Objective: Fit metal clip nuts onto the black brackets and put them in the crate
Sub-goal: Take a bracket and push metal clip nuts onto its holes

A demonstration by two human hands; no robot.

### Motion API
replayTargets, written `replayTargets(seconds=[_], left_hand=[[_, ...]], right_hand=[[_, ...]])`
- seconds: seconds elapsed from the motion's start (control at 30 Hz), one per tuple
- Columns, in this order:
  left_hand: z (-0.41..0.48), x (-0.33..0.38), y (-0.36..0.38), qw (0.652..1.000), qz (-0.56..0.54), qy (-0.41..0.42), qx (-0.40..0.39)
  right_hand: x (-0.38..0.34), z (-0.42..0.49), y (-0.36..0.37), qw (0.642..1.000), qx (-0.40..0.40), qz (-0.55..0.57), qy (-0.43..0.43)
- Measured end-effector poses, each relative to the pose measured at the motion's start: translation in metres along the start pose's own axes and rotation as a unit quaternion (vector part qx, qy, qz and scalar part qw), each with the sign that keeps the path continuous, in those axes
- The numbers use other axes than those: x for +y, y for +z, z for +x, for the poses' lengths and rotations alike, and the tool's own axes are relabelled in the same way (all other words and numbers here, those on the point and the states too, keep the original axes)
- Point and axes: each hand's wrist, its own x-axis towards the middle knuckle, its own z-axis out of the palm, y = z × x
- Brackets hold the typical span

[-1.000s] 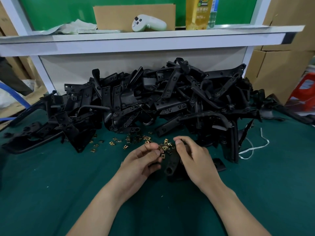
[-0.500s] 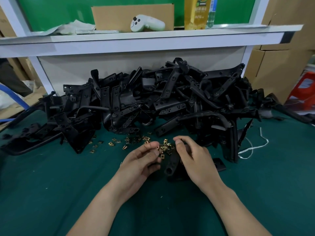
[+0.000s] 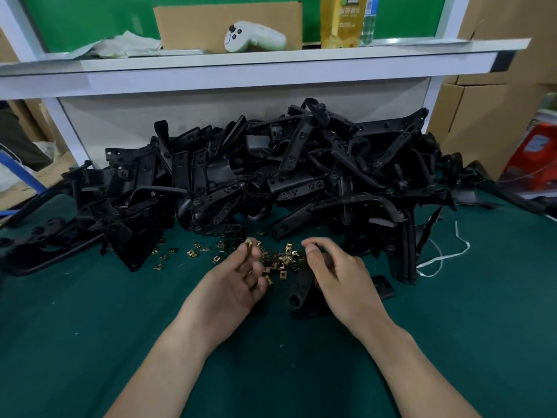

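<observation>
- Clip nut (image 3: 248, 244) is pinched at the left hand (image 3: 235, 282) fingertips.
- Right hand (image 3: 343, 276) is curled over a bracket (image 3: 301, 292); grip cannot be told.
- Loose nuts (image 3: 281, 260) are scattered between both hands.

Brackets (image 3: 271, 182): black, matt, plastic-looking. Nuts (image 3: 281, 260): brass-toned metal, shiny. Table (image 3: 90, 342): green cloth, matt, felt-like. At 12 o'clock, box (image 3: 193, 25): plain cardboard; controller (image 3: 256, 37): smooth white plastic.

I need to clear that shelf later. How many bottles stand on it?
2. A yellow bottle stands right of the white controller; a clear bottle stands at its right side, partly hidden. More could sit behind the cardboard.
</observation>
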Motion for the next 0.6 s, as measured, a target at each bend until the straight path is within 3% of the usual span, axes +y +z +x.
replayTargets(seconds=[0.13, 0.6], left_hand=[[-0.0009, 0.0030, -0.0020, 0.999, -0.050, 0.020, 0.010], [-0.0008, 0.0024, -0.0014, 0.999, -0.036, 0.029, 0.011]], right_hand=[[0.0003, 0.0002, -0.0004, 1.000, -0.003, 0.007, -0.004], [0.0026, -0.0002, 0.0003, 1.000, -0.002, 0.004, -0.013]])
